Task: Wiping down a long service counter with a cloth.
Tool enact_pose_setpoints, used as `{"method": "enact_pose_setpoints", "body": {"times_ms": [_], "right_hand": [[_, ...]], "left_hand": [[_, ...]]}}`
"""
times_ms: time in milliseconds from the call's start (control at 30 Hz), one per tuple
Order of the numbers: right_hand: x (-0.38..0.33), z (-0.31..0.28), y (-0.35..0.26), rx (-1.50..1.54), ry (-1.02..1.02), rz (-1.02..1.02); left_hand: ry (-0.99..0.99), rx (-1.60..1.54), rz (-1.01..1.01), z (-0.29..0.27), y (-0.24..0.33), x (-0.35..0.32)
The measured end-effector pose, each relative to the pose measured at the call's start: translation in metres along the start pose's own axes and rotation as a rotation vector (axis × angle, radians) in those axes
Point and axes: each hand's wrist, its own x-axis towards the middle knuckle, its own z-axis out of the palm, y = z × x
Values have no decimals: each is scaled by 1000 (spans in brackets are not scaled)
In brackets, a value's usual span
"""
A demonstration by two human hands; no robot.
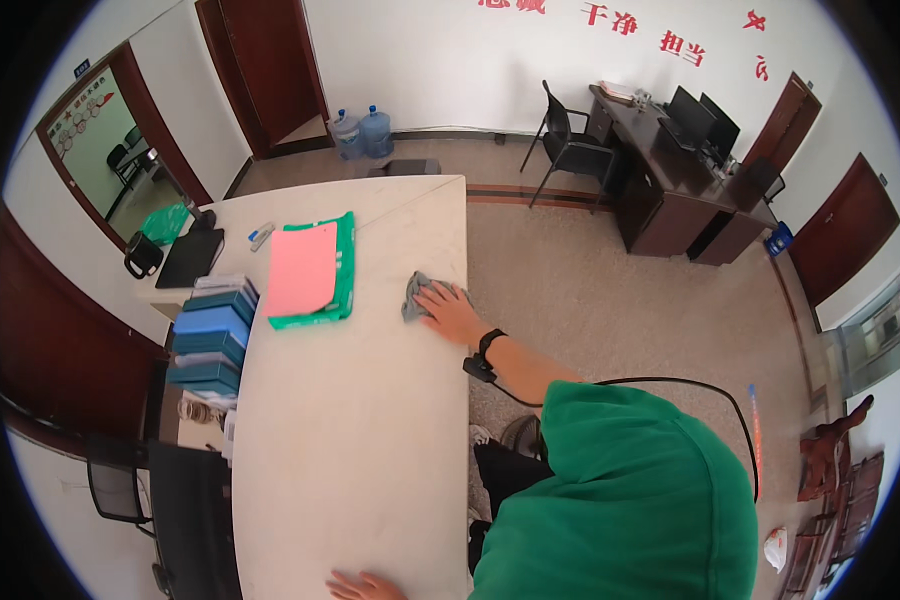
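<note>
A crumpled grey cloth lies on the cream countertop, close to its right edge. My right hand presses down on it, fingers spread over the fabric. A black band and a small dark device circle that wrist, and a black cable runs from there. At the bottom of the view, my left hand rests on the countertop with its fingers apart, holding nothing; the picture's lower edge cuts it off. Left of the cloth, a pink sheet lies on a green-and-white packet.
Blue file boxes stand along the counter's left side. Beyond them are a black folder, a black mug and a stapler-like object. Across the room stand a dark desk with monitors, a black chair and water bottles.
</note>
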Motion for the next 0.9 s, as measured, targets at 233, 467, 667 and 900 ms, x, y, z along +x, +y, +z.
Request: {"method": "enact_pose_setpoints", "body": {"times_ms": [233,467,667,900], "right_hand": [[139,19,78,-50,139,69],[229,37,80,19,178,-20],[287,39,66,52,114,-91],[273,54,29,-33,81,-183]], "left_hand": [[-58,223,-252,34,112,-3],[-16,184,-243,27,114,-10],[39,109,-209,21,125,-12],[60,125,-223,30,110,-10]]}}
